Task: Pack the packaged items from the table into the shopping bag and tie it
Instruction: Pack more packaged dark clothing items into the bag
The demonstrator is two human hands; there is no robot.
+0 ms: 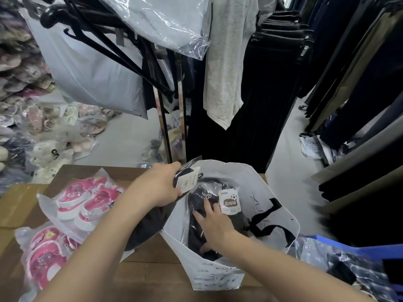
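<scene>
Racks of hanging clothes fill the top and right of the frame, and heaps of bagged goods lie on the floor at the upper left. Below them a wooden bench (152,258) carries the work.

Packing looks partly done. The white shopping bag (218,277) stands open at the lower centre, touching the bench's right end, its black handles (270,227) slack inside the mouth and untied. At least one clear sock packet (229,202) with a printed card label already lies inside. The right hand (214,223) is down in the bag with fingers spread flat on that packet, pressing it rather than gripping it, probably to settle the load.

The left hand (161,186) is curled round a dark packet (185,177) with a white tag, held right at the bag's far-left rim, so this one seems about to go in.

Two clear pink packets, one (87,199) partly lying over the other (48,253), sit at the left of the frame on the bench, well apart from the bag, and have yet to be packed. A dark bundle (148,227) lies under the left forearm beside the bag; whether it is another packaged item I cannot tell.

So several packets and the tying itself are yet to do.
</scene>
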